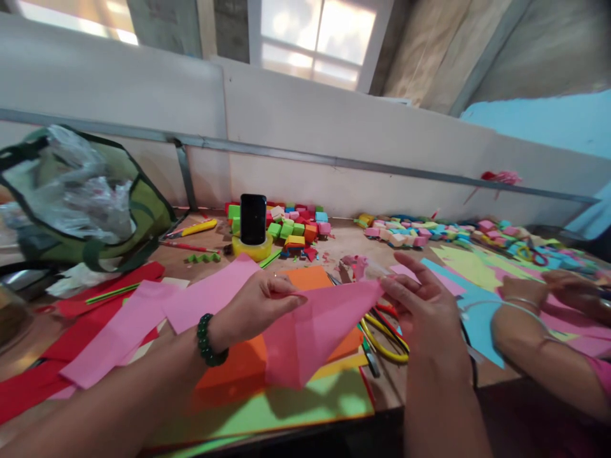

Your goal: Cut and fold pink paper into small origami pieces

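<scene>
A sheet of pink paper [310, 337] with a crease down it hangs between my two hands. My left hand [258, 296], with a dark green bead bracelet [210, 341] at the wrist, pinches its upper left edge. At its upper right corner my right hand [422, 299] grips the paper between thumb and fingers, the other fingers partly spread. Below the pink sheet lie orange paper [229, 375] and a stack of light green paper [267, 413]. Yellow-handled scissors [382, 340] lie on the table beside my right hand, partly hidden.
A phone [252, 219] stands in a yellow tape roll [252, 249], near folded paper pieces [291, 229]. Pink strips [119, 331] and red paper [81, 337] lie left, before a green bag [143, 216]. A cutter knife [198, 227] lies behind. Another person's hands [525, 299] work at right.
</scene>
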Demonstrator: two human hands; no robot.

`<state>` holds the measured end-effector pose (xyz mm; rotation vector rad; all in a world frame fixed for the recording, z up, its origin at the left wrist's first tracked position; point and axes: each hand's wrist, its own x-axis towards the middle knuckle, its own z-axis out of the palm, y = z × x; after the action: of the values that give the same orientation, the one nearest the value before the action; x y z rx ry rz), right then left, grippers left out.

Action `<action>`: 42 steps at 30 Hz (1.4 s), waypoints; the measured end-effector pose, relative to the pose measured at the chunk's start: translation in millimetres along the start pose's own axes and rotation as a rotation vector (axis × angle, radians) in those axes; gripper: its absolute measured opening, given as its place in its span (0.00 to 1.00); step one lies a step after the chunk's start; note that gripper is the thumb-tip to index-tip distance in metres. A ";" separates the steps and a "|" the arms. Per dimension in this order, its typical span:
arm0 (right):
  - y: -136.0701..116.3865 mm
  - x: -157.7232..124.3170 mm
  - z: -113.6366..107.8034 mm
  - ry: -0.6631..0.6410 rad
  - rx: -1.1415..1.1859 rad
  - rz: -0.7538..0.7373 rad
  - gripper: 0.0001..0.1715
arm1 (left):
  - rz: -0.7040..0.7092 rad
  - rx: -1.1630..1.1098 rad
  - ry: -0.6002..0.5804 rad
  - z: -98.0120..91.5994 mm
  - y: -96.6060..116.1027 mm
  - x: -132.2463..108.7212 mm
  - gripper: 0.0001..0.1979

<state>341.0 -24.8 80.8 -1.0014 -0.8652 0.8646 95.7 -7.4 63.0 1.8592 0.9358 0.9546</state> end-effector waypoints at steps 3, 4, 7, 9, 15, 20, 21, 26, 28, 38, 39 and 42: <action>3.3 1.1 1.6 0.016 0.008 -0.024 0.37 | 0.055 0.079 0.015 -3.2 4.3 -3.6 0.17; 4.9 1.5 2.5 0.027 0.009 -0.043 0.36 | 0.065 0.105 0.014 -4.1 6.1 -5.4 0.17; 9.3 2.3 5.5 0.033 0.003 -0.070 0.35 | 0.069 0.163 0.015 -6.4 8.9 -11.2 0.18; 10.8 1.8 8.0 0.010 -0.005 -0.050 0.34 | 0.064 0.162 0.023 -6.9 6.4 -14.5 0.19; 12.9 -2.3 18.0 0.044 0.006 -0.135 0.27 | 0.034 0.085 0.030 -2.7 -11.1 -18.9 0.20; 16.4 0.3 17.2 0.142 -0.004 -0.293 0.24 | -0.010 0.014 0.032 -1.2 -16.7 -19.1 0.18; 17.4 0.3 16.6 0.099 0.006 -0.251 0.26 | -0.025 -0.001 0.047 -1.3 -17.1 -19.0 0.18; 25.6 -7.5 20.8 -0.224 -0.034 0.101 0.39 | -0.064 -0.036 0.103 -0.7 -16.4 -19.6 0.19; 28.9 -11.0 24.2 -0.247 -0.060 0.107 0.42 | -0.071 -0.048 0.095 -0.3 -15.4 -19.9 0.19; 34.9 -14.4 27.4 -0.103 -0.161 -0.061 0.38 | -0.283 -0.329 0.022 1.5 -18.3 -20.6 0.17; 35.1 -14.3 27.9 -0.105 -0.162 -0.070 0.37 | -0.296 -0.353 0.024 1.8 -19.0 -20.9 0.17; 35.0 -13.9 29.8 -0.128 -0.142 -0.060 0.37 | -0.343 -0.413 0.035 2.1 -20.1 -21.3 0.17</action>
<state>301.9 -17.2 54.0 -1.0463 -1.0723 0.8317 83.5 -18.8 38.8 1.2922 0.9571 0.8894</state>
